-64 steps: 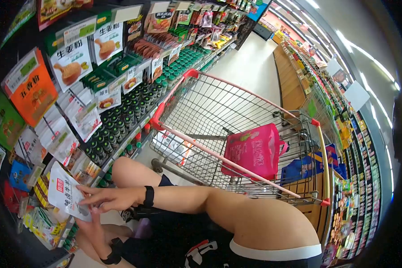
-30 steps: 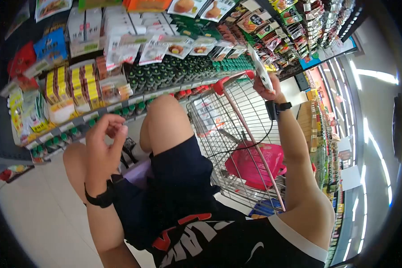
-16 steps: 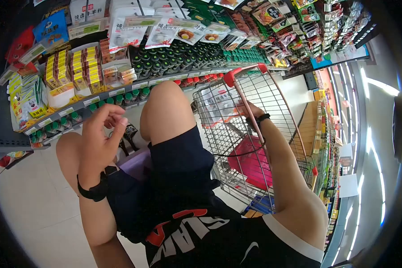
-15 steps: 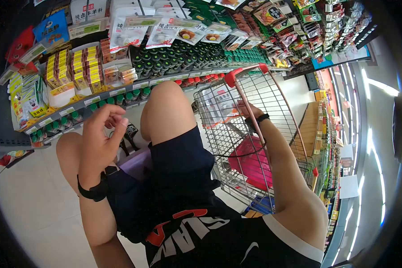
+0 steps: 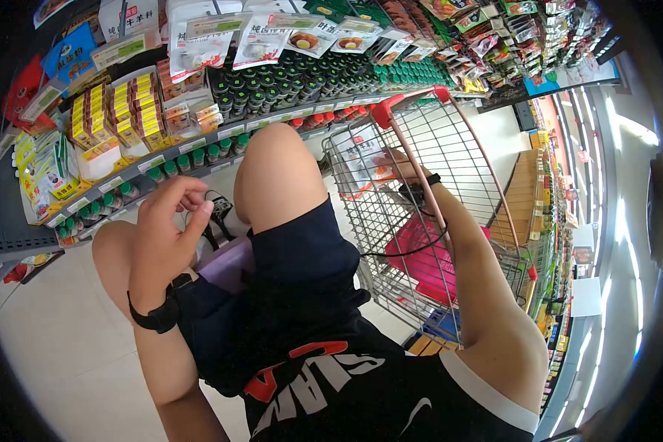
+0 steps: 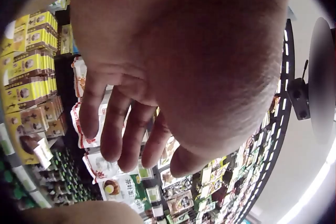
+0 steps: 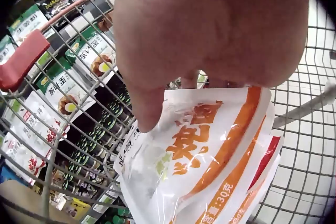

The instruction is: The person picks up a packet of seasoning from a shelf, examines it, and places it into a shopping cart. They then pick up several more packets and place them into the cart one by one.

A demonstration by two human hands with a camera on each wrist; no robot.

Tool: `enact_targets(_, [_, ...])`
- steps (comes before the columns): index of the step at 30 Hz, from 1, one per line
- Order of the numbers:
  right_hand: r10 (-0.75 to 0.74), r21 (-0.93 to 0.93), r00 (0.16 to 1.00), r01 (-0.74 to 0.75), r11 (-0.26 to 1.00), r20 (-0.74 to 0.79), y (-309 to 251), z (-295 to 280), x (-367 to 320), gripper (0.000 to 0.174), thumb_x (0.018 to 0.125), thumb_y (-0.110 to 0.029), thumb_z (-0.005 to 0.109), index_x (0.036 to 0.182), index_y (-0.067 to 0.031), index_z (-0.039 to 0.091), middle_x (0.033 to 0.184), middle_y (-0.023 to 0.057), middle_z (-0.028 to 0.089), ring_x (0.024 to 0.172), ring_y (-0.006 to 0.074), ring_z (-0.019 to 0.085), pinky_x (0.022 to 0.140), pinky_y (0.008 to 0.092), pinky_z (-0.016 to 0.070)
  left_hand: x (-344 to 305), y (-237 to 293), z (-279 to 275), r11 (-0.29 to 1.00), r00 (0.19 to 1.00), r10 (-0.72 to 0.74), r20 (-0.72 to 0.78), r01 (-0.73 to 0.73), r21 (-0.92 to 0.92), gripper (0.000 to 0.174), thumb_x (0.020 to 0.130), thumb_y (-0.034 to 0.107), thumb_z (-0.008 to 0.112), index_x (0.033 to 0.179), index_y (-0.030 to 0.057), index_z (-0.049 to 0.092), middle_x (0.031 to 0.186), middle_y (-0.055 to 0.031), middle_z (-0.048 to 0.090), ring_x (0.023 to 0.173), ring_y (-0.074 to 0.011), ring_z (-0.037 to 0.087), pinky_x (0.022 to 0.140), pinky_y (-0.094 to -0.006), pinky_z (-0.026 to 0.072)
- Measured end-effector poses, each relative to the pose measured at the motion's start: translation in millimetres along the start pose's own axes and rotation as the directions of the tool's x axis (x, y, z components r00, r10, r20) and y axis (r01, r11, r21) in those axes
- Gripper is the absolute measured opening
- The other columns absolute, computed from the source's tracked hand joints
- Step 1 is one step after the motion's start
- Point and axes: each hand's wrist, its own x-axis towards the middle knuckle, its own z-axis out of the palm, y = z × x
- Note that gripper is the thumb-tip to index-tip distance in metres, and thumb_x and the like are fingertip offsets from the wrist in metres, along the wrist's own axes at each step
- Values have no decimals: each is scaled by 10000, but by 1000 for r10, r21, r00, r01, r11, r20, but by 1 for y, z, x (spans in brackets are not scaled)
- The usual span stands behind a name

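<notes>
Surroundings, head view, left to right:
- Shelf runs along the upper left. It carries yellow boxes, a row of green-capped jars on its front edge, and dark-capped bottles. Sachets hang above the bottles.
- Bare knee is raised between the shelf and the cart, and it blocks sight of the lower shelf behind it.
- Wire shopping cart stands right of the knee, with a red corner piece on its rim. A pink bag lies low inside.
- Far aisle shelving curves along the right edge.

Hands:
- Left hand is held up in front of the shelf, well apart from the goods. Its fingers are loosely bent and nothing is in them. There is a black strap at the wrist.
- Right hand reaches over the rim and into the cart. It pinches the top edge of a white-and-orange packet, with the thumb across the front face.
- The packet is inside the cart, against the wire wall on the shelf side. More packets of the same kind sit just behind it.

Hard to make out:
- Right fingers are mostly hidden behind the packet edge and the back of the hand.
- The exact count of stacked packets is unclear.
- The packet's lower end is cut off in the wrist view.
- Print on the shelf labels is too small to read.
</notes>
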Motion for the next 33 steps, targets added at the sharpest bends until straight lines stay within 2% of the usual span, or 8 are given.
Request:
enact_targets(9, [-254,-293,953,198,935,-167,-11,-41,4,320,972,-185,598,1221,16,585,1071,84,641,941,185,617,770,315,509,1,0,0,999,1000,15,24,-14,-47,185,848,65,696,1005,-9,631,827,-104,634,748,-198,611,704,-308,482])
enact_targets(13, [-306,57,782,397,916,-543,-45,-70,-7,182,989,-196,526,964,-62,647,877,37,601,811,176,567,731,289,462,-2,9,-1,976,999,9,34,-2,-219,167,837,53,702,987,-1,649,838,-102,648,748,-193,634,688,-298,493])
enact_targets(17, [-620,527,777,482,700,113,-137,-45,-75,200,935,-156,575,763,-84,502,688,25,536,669,161,563,649,238,440,3,57,-15,965,987,156,-28,-158,-208,153,816,50,719,955,15,667,836,-95,656,755,-204,655,675,-306,505])
enact_targets(22, [-431,-1,619,572,820,656,-232,95,-114,248,822,-132,731,756,7,537,696,39,520,640,120,532,569,279,419,7,137,-14,855,853,495,162,-447,-263,282,797,236,768,981,38,688,822,-73,616,721,-227,587,678,-342,477])
enact_targets(25, [-567,95,306,817,569,765,-252,185,-89,194,957,-143,621,834,-2,568,731,18,552,721,92,529,627,278,427,-8,176,16,760,751,635,181,-565,-320,505,870,468,665,1095,16,643,974,-111,604,864,-279,586,758,-387,476])
enact_targets(28, [-780,261,237,852,454,580,-273,263,-18,143,955,-183,619,968,-41,631,834,4,602,734,92,545,642,264,450,-10,195,34,704,745,648,157,-509,-494,576,916,493,579,1094,-55,589,1068,-185,557,1054,-351,521,872,-442,465])
enact_targets(29, [-592,193,556,613,766,584,-301,275,-28,168,952,-213,604,1004,-55,634,875,1,610,761,90,554,650,257,457,-5,197,40,702,733,655,184,-501,-505,610,926,527,542,1097,-57,585,1066,-189,554,1059,-356,513,879,-449,460])
enact_targets(33, [-671,496,706,510,703,226,-331,367,88,194,874,-186,612,950,-11,646,862,51,617,713,138,567,615,305,452,13,199,57,713,697,658,285,-454,-534,774,941,670,395,1096,-67,575,1058,-190,549,1054,-361,491,909,-489,406])
